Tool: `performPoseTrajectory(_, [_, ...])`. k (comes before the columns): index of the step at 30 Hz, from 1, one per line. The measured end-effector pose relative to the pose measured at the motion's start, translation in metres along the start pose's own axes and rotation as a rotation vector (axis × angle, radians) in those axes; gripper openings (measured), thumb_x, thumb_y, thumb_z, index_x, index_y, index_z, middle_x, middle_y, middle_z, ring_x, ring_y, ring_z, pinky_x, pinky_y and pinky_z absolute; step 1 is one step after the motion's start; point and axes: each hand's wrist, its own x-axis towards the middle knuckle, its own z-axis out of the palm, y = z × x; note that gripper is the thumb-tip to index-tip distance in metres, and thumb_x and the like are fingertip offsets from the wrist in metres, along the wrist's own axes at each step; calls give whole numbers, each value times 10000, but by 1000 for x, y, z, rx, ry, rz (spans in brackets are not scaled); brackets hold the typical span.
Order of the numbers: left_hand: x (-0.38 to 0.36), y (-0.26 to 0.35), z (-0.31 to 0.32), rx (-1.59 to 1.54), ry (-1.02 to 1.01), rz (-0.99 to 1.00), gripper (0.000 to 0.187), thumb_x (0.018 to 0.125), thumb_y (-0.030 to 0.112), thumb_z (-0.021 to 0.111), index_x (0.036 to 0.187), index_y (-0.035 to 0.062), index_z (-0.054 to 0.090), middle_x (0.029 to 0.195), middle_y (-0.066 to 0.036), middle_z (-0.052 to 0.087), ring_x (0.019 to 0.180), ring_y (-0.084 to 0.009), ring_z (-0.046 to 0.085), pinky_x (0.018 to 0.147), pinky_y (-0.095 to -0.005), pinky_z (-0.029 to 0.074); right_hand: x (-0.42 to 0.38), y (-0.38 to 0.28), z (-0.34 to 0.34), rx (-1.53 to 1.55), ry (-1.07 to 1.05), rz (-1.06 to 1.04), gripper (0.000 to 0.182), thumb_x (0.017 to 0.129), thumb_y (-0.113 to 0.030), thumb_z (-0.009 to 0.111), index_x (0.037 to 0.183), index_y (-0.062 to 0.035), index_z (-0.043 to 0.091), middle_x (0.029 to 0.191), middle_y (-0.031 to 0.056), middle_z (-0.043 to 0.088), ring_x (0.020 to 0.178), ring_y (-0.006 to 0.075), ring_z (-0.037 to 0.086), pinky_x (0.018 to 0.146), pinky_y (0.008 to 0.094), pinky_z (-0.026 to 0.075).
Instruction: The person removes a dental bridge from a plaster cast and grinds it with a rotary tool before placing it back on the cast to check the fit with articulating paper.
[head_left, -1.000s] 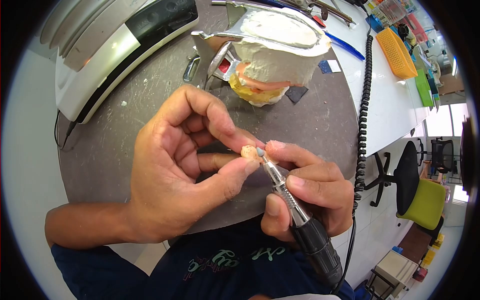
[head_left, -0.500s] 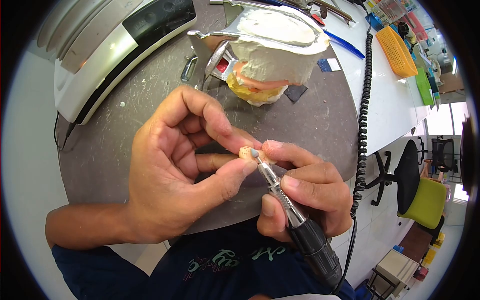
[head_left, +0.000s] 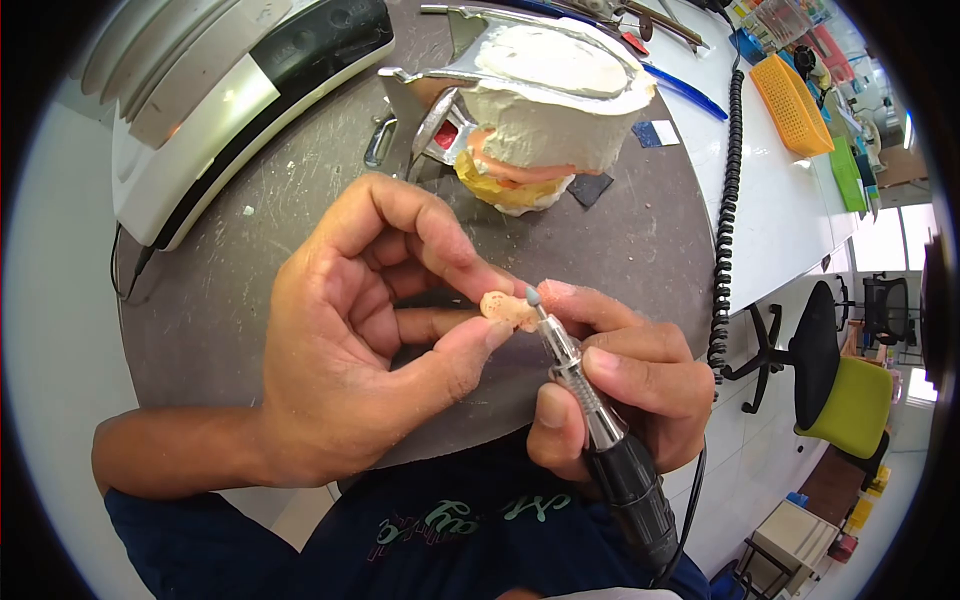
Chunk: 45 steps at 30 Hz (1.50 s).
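Between thumb and fingertips, my left hand [head_left: 365, 320] pinches a small beige-pink piece [head_left: 507, 309] with a speckled surface. My right hand [head_left: 640, 375] grips a rotary handpiece [head_left: 603, 420] with a silver front and a black rear. Its grey pointed tip [head_left: 533, 297] is at the right end of the piece; whether they touch is not clear. Beyond the hands, a plaster model [head_left: 550, 120] with yellow and pink parts sits in a metal articulator [head_left: 440, 95].
A white and black device [head_left: 240, 120] stands at the left on the grey mat [head_left: 215, 330]. A coiled black cord [head_left: 731, 190] runs down the right side. Farther right are a yellow basket [head_left: 790, 103], a blue pen [head_left: 687, 92] and a green chair [head_left: 850, 405].
My right hand and the handpiece have shifted slightly right, so the tip has moved off the middle of the piece to its right end. My left hand has barely moved.
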Motion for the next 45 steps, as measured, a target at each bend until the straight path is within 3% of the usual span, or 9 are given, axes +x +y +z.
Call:
performPoseTrajectory(19, [1, -2, -3, 36, -58, 54, 380, 819, -72, 620, 1091, 22, 370, 1036, -134, 532, 1044, -172, 601, 912, -281, 542, 5, -4, -1, -110, -108, -27, 350, 785, -133, 763, 999, 17, 529, 772, 137, 593, 849, 335, 673, 806, 422, 580])
performPoseTrajectory(21, [0, -1, -2, 38, -52, 46, 383, 819, -72, 620, 1094, 23, 370, 1035, -134, 532, 1043, -173, 602, 908, -279, 543, 6, -9, 1, -70, -34, 75, 330, 707, -18, 802, 955, -49, 587, 804, 108, 665, 915, 338, 687, 774, 380, 583])
performPoseTrajectory(45, [1, -1, -2, 46, -54, 31, 379, 818, -72, 618, 1077, 28, 359, 1059, -170, 558, 1034, -166, 609, 902, -275, 544, 5, -10, 0, -27, -24, 106, 336, 703, -6, 802, 957, -47, 585, 803, 103, 665, 928, 335, 683, 778, 375, 583])
